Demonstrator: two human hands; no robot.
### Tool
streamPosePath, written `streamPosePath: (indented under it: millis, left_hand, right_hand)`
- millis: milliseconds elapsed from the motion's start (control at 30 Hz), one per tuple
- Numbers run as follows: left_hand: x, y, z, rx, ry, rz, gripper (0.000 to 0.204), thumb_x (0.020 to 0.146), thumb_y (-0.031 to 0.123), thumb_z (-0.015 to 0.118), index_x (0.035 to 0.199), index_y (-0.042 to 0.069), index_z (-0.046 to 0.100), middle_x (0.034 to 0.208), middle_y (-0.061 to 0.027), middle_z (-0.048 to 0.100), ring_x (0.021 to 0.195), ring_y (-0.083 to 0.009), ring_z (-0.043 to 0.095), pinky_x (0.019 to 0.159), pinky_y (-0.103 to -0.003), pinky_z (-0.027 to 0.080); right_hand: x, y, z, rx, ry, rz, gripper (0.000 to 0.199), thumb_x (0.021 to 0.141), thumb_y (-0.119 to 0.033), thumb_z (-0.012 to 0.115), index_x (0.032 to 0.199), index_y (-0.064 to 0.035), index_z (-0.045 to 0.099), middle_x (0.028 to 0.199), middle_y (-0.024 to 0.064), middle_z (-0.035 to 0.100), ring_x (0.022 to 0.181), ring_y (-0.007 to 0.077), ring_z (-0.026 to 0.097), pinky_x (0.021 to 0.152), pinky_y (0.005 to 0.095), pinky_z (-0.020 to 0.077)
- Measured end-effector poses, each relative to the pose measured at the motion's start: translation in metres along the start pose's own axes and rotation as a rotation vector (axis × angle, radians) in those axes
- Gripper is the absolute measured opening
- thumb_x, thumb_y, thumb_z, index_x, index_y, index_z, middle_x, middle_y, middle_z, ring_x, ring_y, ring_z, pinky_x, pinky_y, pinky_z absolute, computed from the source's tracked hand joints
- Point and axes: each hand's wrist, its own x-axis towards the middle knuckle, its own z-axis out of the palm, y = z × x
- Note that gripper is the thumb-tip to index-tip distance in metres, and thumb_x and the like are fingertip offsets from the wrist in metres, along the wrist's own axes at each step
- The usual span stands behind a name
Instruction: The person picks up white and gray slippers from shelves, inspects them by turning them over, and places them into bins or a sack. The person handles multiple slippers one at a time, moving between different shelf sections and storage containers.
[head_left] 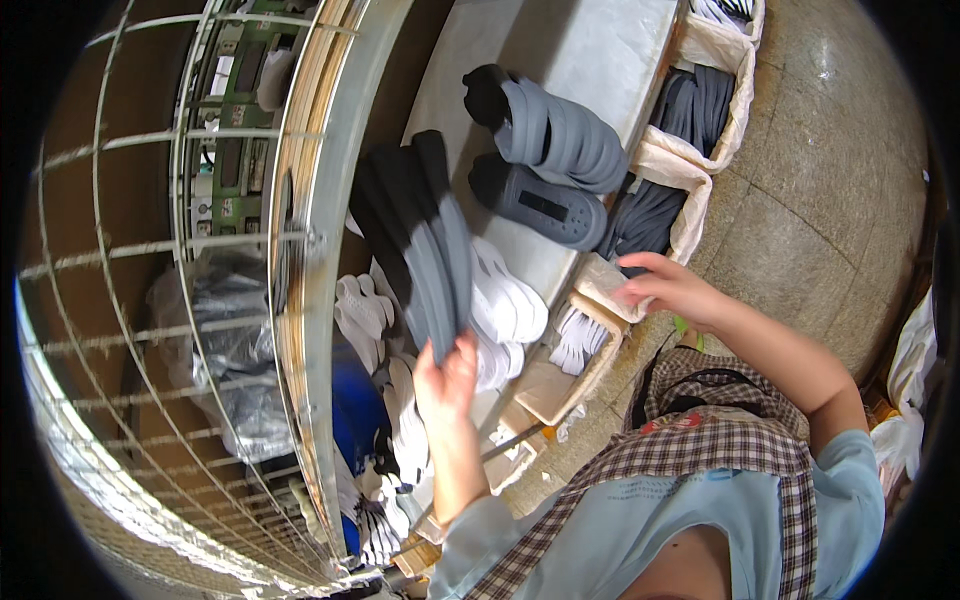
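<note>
My left hand (pixel 449 378) is closed around the lower end of a bundle of long, flat shoe soles (pixel 440 270), grey with black ends. They fan out upward over the metal table. My right hand (pixel 668 290) holds nothing, its fingers apart, beside a cloth-lined basket (pixel 690 190) of dark grey soles (pixel 640 220). Farther up the table lie a stack of grey soles (pixel 560 135) and a single grey sole (pixel 540 200) with its patterned underside showing. White soles (pixel 503 295) are stacked just right of the held bundle.
A metal-topped table (pixel 590 40) runs along the middle. More lined baskets (pixel 745 100) line its right side, one holding narrow white pieces (pixel 578 340). On the left stands a wire mesh guard (pixel 140 245) with a wooden-edged frame. Tiled floor (pixel 800 200) lies at right.
</note>
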Motion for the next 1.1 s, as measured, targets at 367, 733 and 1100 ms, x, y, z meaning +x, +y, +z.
streamPosePath:
  millis: [367,733,1100]
  left_hand:
    - [-0.147,-0.143,-0.031,0.588,0.016,0.001,0.076,0.073,0.009,0.073,0.135,0.005,0.029,0.123,-0.0143,0.048,0.112,-0.028,0.05,0.093,-0.039,0.043]
    - [-0.032,-0.191,0.036,0.725,-0.436,-0.043,0.065,0.089,0.036,0.056,0.138,0.004,0.026,0.13,-0.0133,0.044,0.119,-0.0284,0.046,0.099,-0.043,0.038]
    - [0.01,-0.264,0.059,0.61,-0.577,-0.196,0.052,0.091,0.021,0.054,0.135,0.005,0.032,0.129,-0.0149,0.044,0.112,-0.0266,0.051,0.091,-0.04,0.047]
  right_hand:
    - [-0.06,0.001,0.08,0.537,-0.247,-0.172,0.093,0.077,-0.018,0.07,0.143,-0.01,0.005,0.139,0.012,0.028,0.128,0.0242,0.03,0.106,0.0364,0.0291]
    - [-0.126,-0.018,0.024,0.259,0.018,-0.352,0.099,0.074,-0.02,0.074,0.143,-0.0041,0.005,0.14,0.0163,0.028,0.13,0.0262,0.027,0.108,0.0388,0.0236]
    - [-0.167,-0.042,-0.006,0.048,0.273,-0.436,0.091,0.078,-0.025,0.07,0.143,-0.0028,0.01,0.141,0.0179,0.027,0.13,0.0276,0.029,0.107,0.0374,0.0247]
